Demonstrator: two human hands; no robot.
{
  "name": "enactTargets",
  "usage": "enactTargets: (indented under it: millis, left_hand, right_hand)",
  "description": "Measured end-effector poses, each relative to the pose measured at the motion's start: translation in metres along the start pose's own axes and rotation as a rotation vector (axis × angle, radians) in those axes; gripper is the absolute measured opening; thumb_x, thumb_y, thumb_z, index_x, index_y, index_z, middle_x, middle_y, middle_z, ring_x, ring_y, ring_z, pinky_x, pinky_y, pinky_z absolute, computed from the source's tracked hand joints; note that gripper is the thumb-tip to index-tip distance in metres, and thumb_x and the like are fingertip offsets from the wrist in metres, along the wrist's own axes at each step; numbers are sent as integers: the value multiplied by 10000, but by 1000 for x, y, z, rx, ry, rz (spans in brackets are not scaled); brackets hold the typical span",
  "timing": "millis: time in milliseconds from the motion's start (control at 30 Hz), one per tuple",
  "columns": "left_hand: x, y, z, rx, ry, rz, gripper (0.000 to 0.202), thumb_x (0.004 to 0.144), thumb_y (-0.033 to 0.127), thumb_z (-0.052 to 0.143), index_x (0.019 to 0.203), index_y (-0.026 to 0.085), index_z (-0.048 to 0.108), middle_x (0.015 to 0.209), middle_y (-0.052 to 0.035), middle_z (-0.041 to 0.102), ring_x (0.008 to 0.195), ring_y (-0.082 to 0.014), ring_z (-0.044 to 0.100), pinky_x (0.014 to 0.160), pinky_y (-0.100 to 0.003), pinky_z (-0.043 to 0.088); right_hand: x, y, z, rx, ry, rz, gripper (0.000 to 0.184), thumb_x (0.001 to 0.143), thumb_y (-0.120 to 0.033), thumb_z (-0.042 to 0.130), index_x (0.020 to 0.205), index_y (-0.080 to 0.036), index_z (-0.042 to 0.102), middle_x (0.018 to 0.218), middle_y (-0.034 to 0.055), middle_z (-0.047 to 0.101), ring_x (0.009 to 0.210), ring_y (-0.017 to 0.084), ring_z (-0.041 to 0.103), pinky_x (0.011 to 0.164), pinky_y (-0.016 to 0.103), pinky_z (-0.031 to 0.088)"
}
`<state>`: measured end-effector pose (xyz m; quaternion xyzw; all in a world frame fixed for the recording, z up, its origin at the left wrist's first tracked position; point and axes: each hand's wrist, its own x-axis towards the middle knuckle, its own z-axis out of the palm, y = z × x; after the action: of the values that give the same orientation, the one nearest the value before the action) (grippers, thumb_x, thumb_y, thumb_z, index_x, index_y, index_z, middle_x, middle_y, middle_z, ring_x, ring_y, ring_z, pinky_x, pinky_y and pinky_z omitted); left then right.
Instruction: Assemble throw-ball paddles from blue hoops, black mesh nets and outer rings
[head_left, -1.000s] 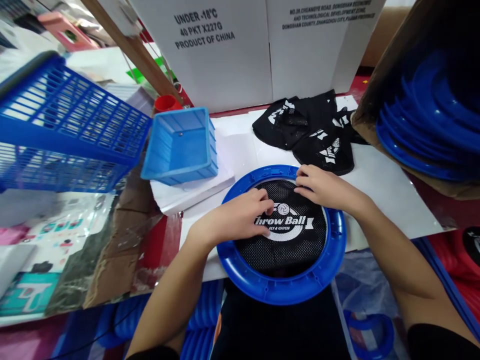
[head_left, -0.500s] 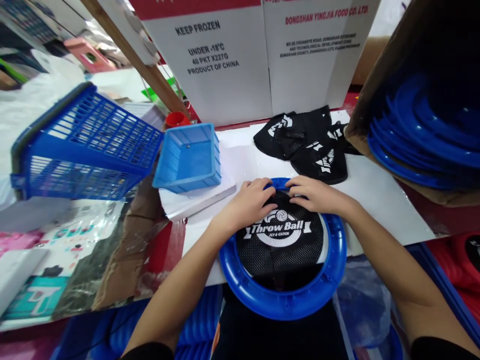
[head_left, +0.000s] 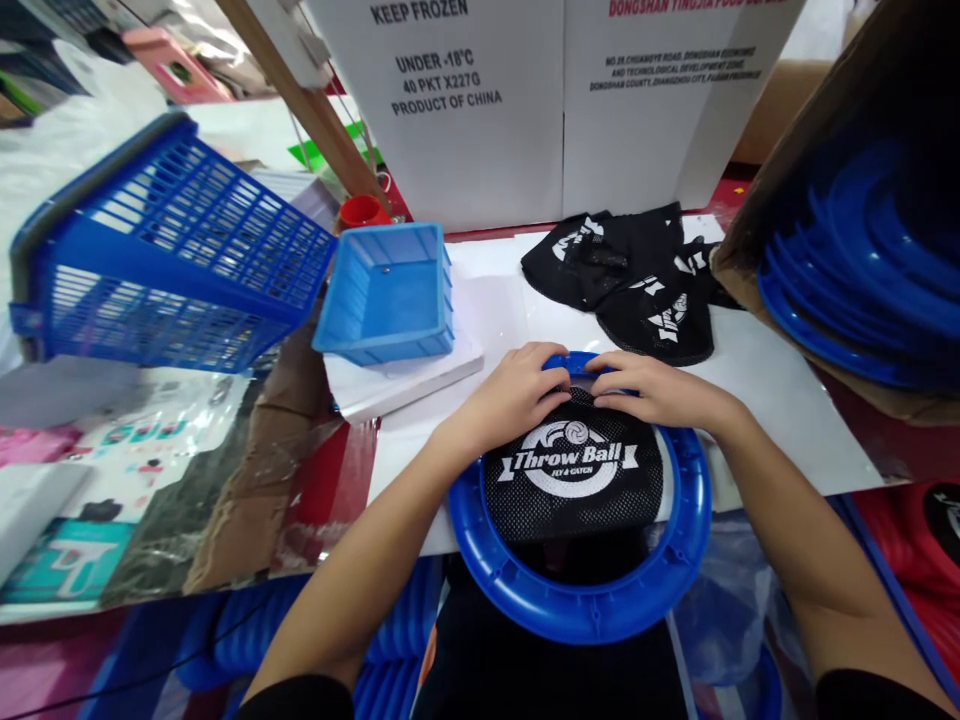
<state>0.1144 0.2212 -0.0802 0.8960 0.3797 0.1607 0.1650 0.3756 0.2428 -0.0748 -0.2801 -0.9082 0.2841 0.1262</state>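
Our left hand and right hand, fingers curled, grip the black mesh printed "Throw Ball" at the far rim of the blue ring.

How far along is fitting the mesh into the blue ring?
Done: the black mesh lies inside the blue ring, logo up. In hand: the left hand and right hand press its far edge at the rim. Left: the near edge lies loose, short of the rim.
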Motion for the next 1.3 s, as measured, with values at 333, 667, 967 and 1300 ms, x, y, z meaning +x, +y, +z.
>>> enactTargets:
  millis: [333, 667, 967, 1300]
  left_hand:
    - [-1, 13, 0, -12, -31, 56, 168, 968, 262, 668, 1118, 192, 692, 1563, -145, 513, 1489, -353, 437, 1227, -625, 345]
    - [0, 10, -15, -332, 50, -243, 66, 913, 251, 682, 877, 199, 667, 823, 6, 721, 768, -165, 649, 743, -309, 484]
    - [1, 8, -7, -353, 66, -333, 131, 961, 292, 622, 898, 210, 701, 861, -13, 753, 773, -174, 650, 746, -326, 454]
    - [2, 7, -11, -177, 76, -402, 124, 954, 248, 612, 876, 195, 692, 887, -48, 741, 825, -204, 642, 768, -350, 437]
  right_hand:
    - [-1, 6, -16, 153, -125, 24, 195, 993, -360, 634, 967, -251, 794, 1471, 81, 622, 1364, 284, 585, 1168, 485, 456]
    - [4, 1, -10, 97, -15, 46, 269, 1007, -404, 585, 889, -220, 742, 1298, 106, 716, 1174, 257, 683, 1072, 448, 514]
    - [23, -8, 16, 54, 218, 68, 162, 996, -323, 610, 953, -222, 731, 1224, 106, 705, 1164, 263, 662, 1052, 469, 525]
    - [50, -9, 15, 93, 170, 145, 243, 1008, -281, 568, 803, -195, 665, 979, 61, 680, 903, 200, 649, 861, 366, 500]
